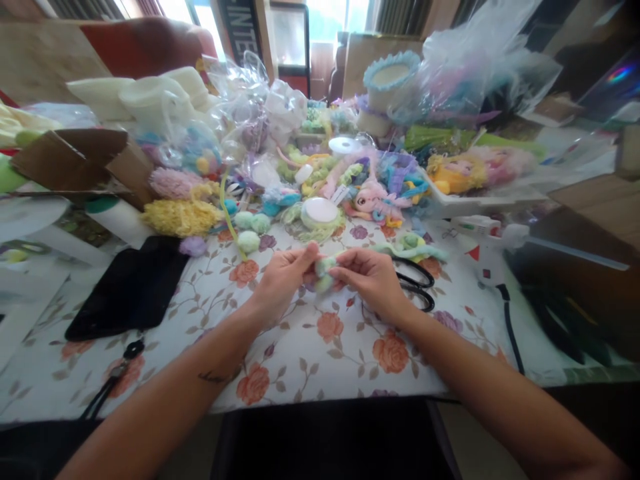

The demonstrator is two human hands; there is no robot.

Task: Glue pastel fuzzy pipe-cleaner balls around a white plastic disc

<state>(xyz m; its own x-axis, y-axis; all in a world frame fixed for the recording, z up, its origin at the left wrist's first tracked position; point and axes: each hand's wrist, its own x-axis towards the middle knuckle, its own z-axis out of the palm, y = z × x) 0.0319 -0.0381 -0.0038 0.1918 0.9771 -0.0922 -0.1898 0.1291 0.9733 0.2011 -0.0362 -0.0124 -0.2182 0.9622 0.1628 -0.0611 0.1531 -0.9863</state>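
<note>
bare forearms (200, 363) angle in from eight and four o'clock. the left hand (290, 270), thumb up, and the right hand (369, 272), fingers curled, pinch a pale-green fuzzy piece (326, 265) between them, perhaps yarn, though blurred; black-handled scissors (419, 289) lie at its three o'clock.

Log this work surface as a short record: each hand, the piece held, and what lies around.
Left hand: fingers at the piece's left side
Right hand: fingertips pinching its right side
Held piece: small, fuzzy pale-green piece; blurred, exact shape unclear
Beside right hand: black-handled scissors, lying down
Beyond left hand: fluffy pale-green pompoms
Far left: flat black rectangular object
Behind: pink doll-like figure, among colourful fuzzy pieces
Surface: white tablecloth with orange flowers
</note>
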